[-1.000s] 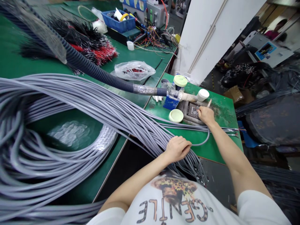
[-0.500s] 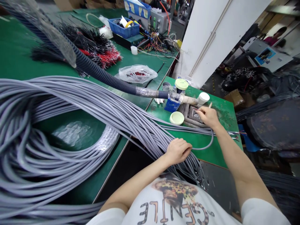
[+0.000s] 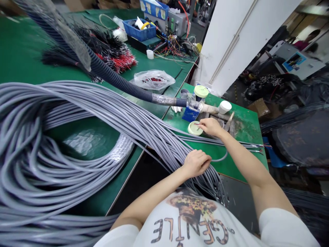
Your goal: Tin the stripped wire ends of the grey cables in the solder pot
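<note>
My right hand (image 3: 211, 127) is closed in a pinch on a grey cable, whose thin bare-ended wires (image 3: 196, 124) stick out over a shallow pale yellow dish (image 3: 192, 130). That cable's loop (image 3: 220, 159) hangs below the hand. My left hand (image 3: 196, 163) rests with curled fingers around the thick bundle of grey cables (image 3: 144, 125), where it crosses between the two tables. Behind my right wrist sits a dark, square-welled block, now mostly hidden, with a flat stick (image 3: 229, 120) leaning on it.
A ribbed hose (image 3: 131, 90) runs across to a blue box (image 3: 190, 114). White (image 3: 225, 106) and yellow-lidded (image 3: 201, 91) tubs stand near it. Coiled cables cover the left table (image 3: 23, 51), with black and red wires (image 3: 117, 58) behind. A white pillar (image 3: 228, 41) rises beyond.
My right hand has moved left from the dark block to the pale dish, bringing the cable's wire ends over it. My left hand has stayed on the bundle.
</note>
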Demonstrator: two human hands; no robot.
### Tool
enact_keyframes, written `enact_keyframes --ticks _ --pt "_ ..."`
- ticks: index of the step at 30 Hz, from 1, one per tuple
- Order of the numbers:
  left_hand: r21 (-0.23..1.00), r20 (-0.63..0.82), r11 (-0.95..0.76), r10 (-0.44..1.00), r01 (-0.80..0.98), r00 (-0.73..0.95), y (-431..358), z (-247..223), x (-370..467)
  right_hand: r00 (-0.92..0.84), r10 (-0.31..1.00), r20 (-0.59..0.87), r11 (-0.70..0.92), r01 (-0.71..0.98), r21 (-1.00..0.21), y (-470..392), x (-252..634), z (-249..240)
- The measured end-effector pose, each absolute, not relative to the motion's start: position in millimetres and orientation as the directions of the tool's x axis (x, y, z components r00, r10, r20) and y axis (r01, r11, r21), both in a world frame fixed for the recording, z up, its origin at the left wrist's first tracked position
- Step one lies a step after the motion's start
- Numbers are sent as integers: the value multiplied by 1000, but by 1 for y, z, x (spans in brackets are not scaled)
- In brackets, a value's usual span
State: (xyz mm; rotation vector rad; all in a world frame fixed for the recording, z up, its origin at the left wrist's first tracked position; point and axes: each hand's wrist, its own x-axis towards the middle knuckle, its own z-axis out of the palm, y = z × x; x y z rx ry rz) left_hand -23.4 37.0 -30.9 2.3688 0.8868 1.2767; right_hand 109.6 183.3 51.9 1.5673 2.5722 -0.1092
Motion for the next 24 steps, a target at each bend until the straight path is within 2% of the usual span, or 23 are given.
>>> enact_keyframes --ticks 11,15,19,24 --pt "542 631 -758 653 363 419 37 -31 -24 -404 905 -131 413 909 55 183 110 52" --pt "550 622 -753 657 360 425 37 -32 -24 -387 921 -42 389 920 45 178 132 67" --pt "564 616 -751 660 345 429 38 -32 -23 -275 961 41 268 956 120 176 170 72" --pt "570 620 -750 660 336 424 38 -31 -21 -76 997 28 67 966 248 182 201 59"
